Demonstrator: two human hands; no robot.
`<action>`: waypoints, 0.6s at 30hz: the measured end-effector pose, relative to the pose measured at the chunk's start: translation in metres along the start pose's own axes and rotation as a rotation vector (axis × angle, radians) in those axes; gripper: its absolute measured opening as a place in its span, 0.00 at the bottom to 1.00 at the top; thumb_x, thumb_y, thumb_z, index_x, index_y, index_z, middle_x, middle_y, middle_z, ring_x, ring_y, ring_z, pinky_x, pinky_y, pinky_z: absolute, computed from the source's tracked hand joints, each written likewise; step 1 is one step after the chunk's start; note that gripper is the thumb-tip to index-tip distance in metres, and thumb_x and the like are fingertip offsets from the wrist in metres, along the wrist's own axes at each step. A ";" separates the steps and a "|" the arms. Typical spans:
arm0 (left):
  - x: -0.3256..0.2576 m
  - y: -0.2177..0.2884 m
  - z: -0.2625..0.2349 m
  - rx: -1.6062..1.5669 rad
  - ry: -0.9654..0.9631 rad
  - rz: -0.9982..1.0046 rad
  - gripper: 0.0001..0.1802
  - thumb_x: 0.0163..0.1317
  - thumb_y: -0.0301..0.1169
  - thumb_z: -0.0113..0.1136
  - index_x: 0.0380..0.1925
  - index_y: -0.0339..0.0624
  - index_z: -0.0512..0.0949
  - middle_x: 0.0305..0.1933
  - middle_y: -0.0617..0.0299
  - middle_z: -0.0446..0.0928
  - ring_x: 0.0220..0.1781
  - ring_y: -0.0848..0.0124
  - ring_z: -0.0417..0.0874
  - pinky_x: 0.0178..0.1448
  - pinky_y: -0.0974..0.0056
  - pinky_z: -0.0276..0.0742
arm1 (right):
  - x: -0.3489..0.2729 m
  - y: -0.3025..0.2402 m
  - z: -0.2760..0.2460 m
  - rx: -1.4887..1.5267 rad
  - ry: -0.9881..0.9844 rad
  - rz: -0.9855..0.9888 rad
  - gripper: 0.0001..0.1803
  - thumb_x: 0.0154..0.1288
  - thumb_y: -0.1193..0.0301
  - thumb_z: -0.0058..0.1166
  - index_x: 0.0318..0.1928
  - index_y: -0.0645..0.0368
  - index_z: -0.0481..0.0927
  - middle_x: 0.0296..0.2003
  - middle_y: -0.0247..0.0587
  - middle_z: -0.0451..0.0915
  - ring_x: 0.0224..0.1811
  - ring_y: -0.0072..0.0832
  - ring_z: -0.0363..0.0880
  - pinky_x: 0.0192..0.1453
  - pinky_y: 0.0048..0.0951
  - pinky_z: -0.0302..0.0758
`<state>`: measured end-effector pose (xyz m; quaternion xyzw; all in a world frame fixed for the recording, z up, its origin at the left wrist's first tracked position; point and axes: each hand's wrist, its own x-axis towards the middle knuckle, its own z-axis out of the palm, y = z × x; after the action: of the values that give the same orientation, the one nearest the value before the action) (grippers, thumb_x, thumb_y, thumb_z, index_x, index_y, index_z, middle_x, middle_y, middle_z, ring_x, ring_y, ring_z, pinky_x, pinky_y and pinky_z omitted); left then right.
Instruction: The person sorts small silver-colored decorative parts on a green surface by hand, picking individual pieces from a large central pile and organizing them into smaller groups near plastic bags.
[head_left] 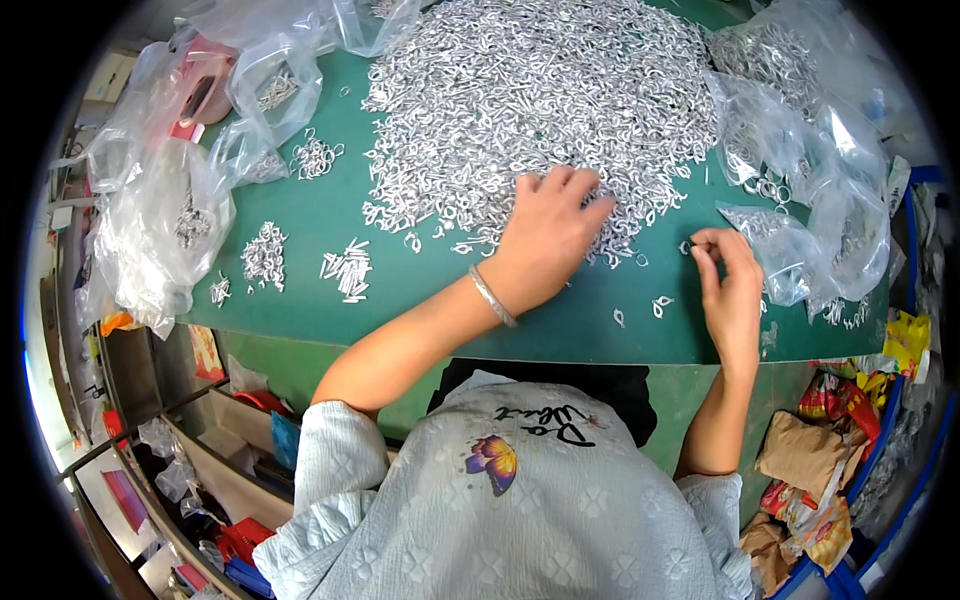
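Note:
A broad heap of small silvery metal clasps [540, 100] covers the middle of the green tabletop. At its near edge my left hand [550, 240] lies over the pieces, fingers bent and apart, thumb to the right; the fingertips touch the heap and no held piece shows. To the right of the heap, my right hand [730, 275] pinches a small metal piece [686, 246] between thumb and index finger. The piece is too small to tell its exact kind. Between the hands and the near edge lie two loose clasps, one [618, 317] lower and one [661, 306] beside it.
To the left are small piles of metal pins [347, 270], clasps [265, 256] and rings [316, 156]. Clear plastic bags [160, 235] crowd the left side, and more bags [790, 250] with metal parts line the right. Open drawers [235, 440] stand below left; crumpled packaging [805, 450] lies below right.

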<state>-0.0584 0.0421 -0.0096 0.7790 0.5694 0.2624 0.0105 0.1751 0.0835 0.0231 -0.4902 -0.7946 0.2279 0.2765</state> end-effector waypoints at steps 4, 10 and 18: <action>-0.004 -0.010 -0.003 0.068 -0.025 -0.080 0.11 0.58 0.27 0.63 0.42 0.47 0.80 0.46 0.63 0.74 0.49 0.63 0.73 0.50 0.56 0.63 | -0.017 0.003 -0.016 -0.110 -0.150 0.002 0.07 0.57 0.82 0.59 0.37 0.64 0.78 0.33 0.43 0.78 0.37 0.41 0.76 0.45 0.37 0.70; -0.009 -0.004 -0.003 -0.003 0.008 -0.081 0.13 0.57 0.25 0.64 0.43 0.47 0.80 0.49 0.63 0.74 0.52 0.62 0.74 0.52 0.56 0.63 | -0.011 0.005 0.006 -0.158 0.043 -0.137 0.10 0.58 0.82 0.58 0.41 0.65 0.78 0.41 0.46 0.77 0.46 0.47 0.74 0.51 0.43 0.71; -0.017 -0.007 -0.004 0.081 0.003 -0.025 0.15 0.55 0.24 0.64 0.44 0.47 0.80 0.56 0.61 0.74 0.60 0.60 0.72 0.58 0.52 0.62 | -0.014 0.008 0.007 0.017 -0.091 -0.013 0.05 0.60 0.80 0.60 0.34 0.66 0.77 0.31 0.47 0.76 0.33 0.41 0.76 0.39 0.38 0.73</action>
<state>-0.0701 0.0288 -0.0154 0.7712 0.5892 0.2403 -0.0186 0.1801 0.0737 0.0100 -0.4716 -0.8076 0.2549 0.2455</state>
